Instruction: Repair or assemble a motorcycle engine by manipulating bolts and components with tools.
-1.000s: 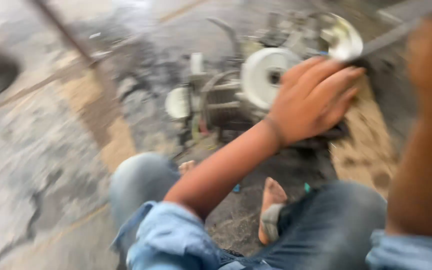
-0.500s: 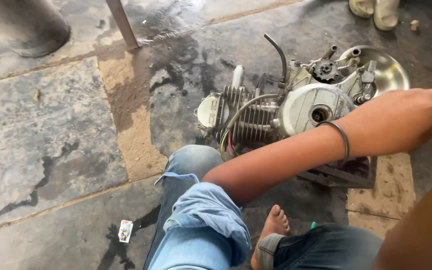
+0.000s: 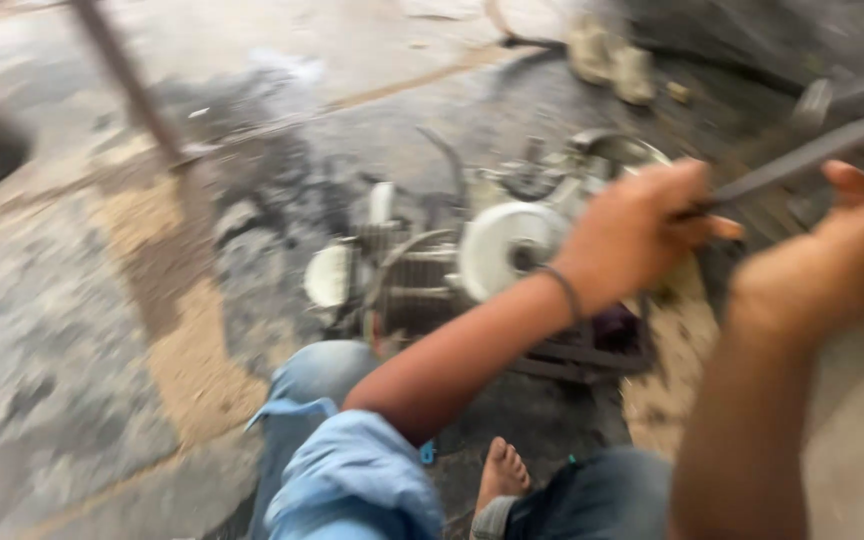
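Note:
A small engine (image 3: 422, 270) with a round white cover (image 3: 502, 245) and cooling fins sits on the oily floor in front of me. My left hand (image 3: 637, 230), a thin band on its wrist, is raised over the engine's right side and closed around the near end of a long dark metal bar (image 3: 812, 150). The bar slants up to the right edge. My right hand (image 3: 837, 260) is further along it, fingers curled up around the bar. The picture is blurred by motion.
My knees in blue jeans (image 3: 352, 480) and a bare foot (image 3: 502, 475) are at the bottom. A thin metal leg (image 3: 127, 75) stands at the upper left. Pale sandals (image 3: 612, 60) lie beyond the engine. The stone floor (image 3: 72, 330) is stained dark.
My left hand went from the engine's cover out to the right and now grips a metal bar. My right hand has come into view on the same bar. The view has shaken.

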